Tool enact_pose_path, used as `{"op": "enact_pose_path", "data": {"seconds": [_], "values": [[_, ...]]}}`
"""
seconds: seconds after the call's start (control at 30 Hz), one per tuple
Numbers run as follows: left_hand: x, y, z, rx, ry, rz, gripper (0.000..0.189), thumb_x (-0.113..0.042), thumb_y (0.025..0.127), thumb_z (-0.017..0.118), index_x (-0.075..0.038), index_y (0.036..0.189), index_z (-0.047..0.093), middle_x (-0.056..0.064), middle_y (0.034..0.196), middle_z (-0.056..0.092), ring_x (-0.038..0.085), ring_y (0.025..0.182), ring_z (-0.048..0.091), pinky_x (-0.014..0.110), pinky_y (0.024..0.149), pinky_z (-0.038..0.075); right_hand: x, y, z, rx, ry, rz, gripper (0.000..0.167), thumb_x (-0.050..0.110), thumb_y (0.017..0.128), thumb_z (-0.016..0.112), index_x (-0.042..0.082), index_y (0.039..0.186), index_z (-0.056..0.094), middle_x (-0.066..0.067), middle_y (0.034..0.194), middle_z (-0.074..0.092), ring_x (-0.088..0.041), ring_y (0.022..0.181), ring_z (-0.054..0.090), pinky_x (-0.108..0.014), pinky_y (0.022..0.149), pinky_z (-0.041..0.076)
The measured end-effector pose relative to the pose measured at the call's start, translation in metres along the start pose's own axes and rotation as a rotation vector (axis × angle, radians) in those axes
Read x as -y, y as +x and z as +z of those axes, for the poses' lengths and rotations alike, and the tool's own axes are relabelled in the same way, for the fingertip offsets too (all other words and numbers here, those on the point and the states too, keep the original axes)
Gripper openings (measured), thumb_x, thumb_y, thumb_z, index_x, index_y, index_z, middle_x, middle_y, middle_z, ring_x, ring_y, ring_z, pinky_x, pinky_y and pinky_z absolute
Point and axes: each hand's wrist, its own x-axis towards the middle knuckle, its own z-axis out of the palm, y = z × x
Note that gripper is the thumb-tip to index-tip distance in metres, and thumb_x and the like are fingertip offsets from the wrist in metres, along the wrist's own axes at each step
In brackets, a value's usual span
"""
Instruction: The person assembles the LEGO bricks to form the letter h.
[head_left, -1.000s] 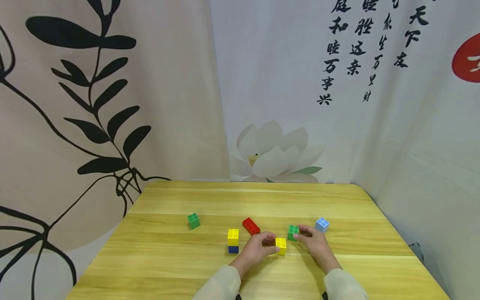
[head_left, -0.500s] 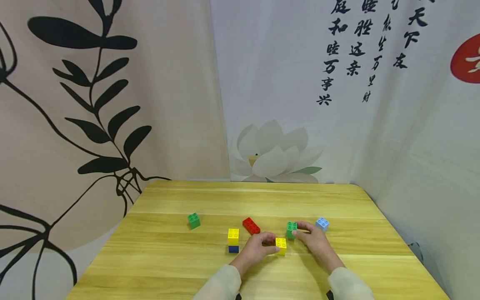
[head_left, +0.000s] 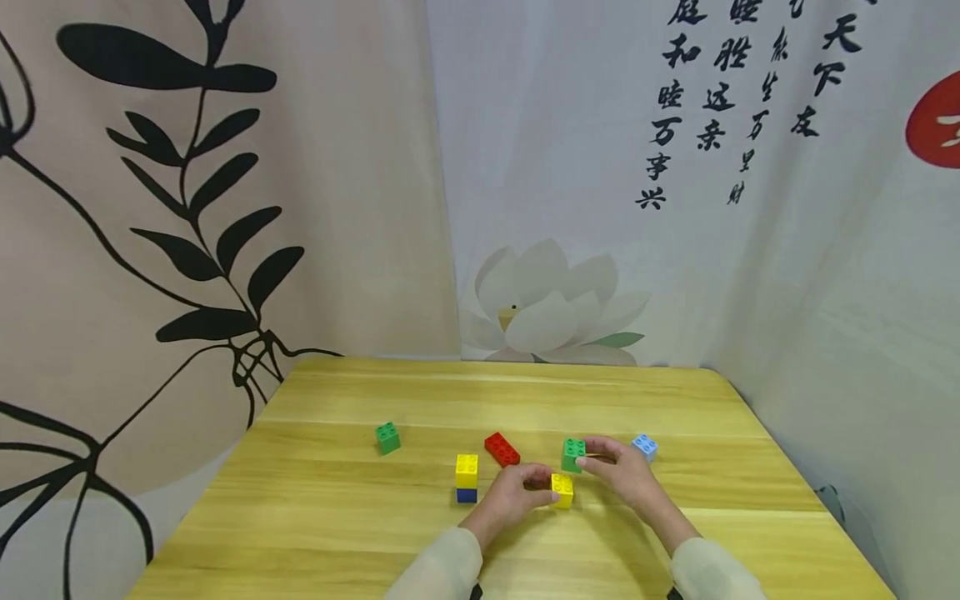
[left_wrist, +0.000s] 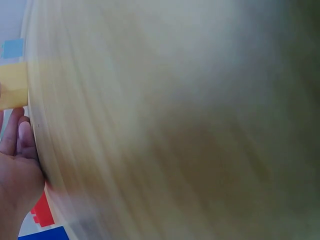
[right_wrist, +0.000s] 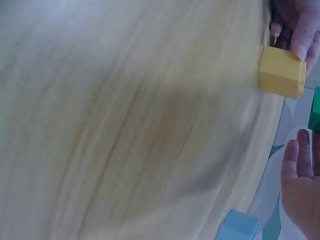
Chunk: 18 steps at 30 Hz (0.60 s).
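My left hand (head_left: 512, 498) pinches a small yellow toy building block (head_left: 562, 491) on the table, its studs facing up. In the right wrist view, the thumb of that hand lies against the yellow block (right_wrist: 281, 72). My right hand (head_left: 628, 477) grips a green building block (head_left: 573, 456) between thumb and fingers, just behind the yellow one. The two blocks are apart in the right wrist view, where the green block (right_wrist: 315, 111) is cut off by the frame edge and looks raised off the table.
Left of my left hand, a yellow block (head_left: 467, 470) sits on a dark blue block (head_left: 467, 496). A red block (head_left: 502, 449) lies behind that hand. Another green block (head_left: 387, 438) stands farther left. Behind my right hand is a light blue block (head_left: 645, 447). The wooden table (head_left: 337, 525) meets a printed curtain.
My right hand has carried the green block left and slightly away from me, to behind the yellow block. My left hand stays on the yellow block. The head view has shifted slightly.
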Motion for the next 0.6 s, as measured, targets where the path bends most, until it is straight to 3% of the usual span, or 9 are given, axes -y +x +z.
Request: {"op": "enact_pose_path", "data": {"seconds": [0.23, 0.6], "values": [[0.0004, 0.0026, -0.0013, 0.004, 0.001, -0.009, 0.033, -0.022, 0.086, 0.079, -0.015, 0.117, 0.071, -0.009, 0.103, 0.067, 0.011, 0.096, 0.06, 0.039, 0.091, 0.051, 0.0011, -0.0018, 0.0037, 0.083, 0.042, -0.057, 0.046, 0.026, 0.091, 0.074, 0.005, 0.129, 0.061, -0.007, 0.12, 0.066, -0.026, 0.11, 0.062, -0.042, 0.092, 0.052], [0.0034, 0.0033, -0.0016, 0.01, 0.003, -0.016, 0.032, -0.022, 0.086, 0.078, -0.015, 0.117, 0.071, -0.008, 0.105, 0.068, 0.012, 0.097, 0.061, 0.038, 0.092, 0.051, 0.0023, -0.0087, 0.004, 0.129, -0.008, -0.1, 0.044, 0.027, 0.091, 0.073, 0.003, 0.126, 0.062, -0.006, 0.115, 0.067, -0.026, 0.108, 0.062, -0.042, 0.089, 0.053]]}}
